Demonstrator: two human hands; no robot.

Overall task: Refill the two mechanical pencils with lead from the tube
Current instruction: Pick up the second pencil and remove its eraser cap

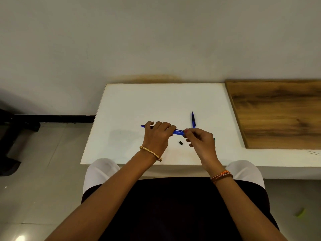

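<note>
The pencil (178, 132) lies level in the air over the tabletop (132, 105), its blue barrel running left to right between both hands. The left hand (157, 134) has its grip closed round the barrel's middle, fingers curled over the top; the pointed tip pokes out past that grip on its left side. The right hand (201, 141) pinches at the barrel's open right end with thumb and forefinger, the other fingers loosely curled behind. Whether a lead sits in that pinch cannot be told; it is too fine to see.

A second pencil (193, 120) lies on the tabletop just beyond the right grip, pointing away from the person, tip toward the wall, its near end hidden behind the right fingers. A small black cap (180, 142) rests on the tabletop below the held barrel, in the gap between the two grips and touching neither. A sliver of green (214, 139) shows at the right edge of the right hand; what it is cannot be made out.

A gold bangle (150, 153) circles the left wrist, and an orange braided band (222, 175) the right. To the right of the right grip, well apart, a wood panel (278, 113) lies on the tabletop.
</note>
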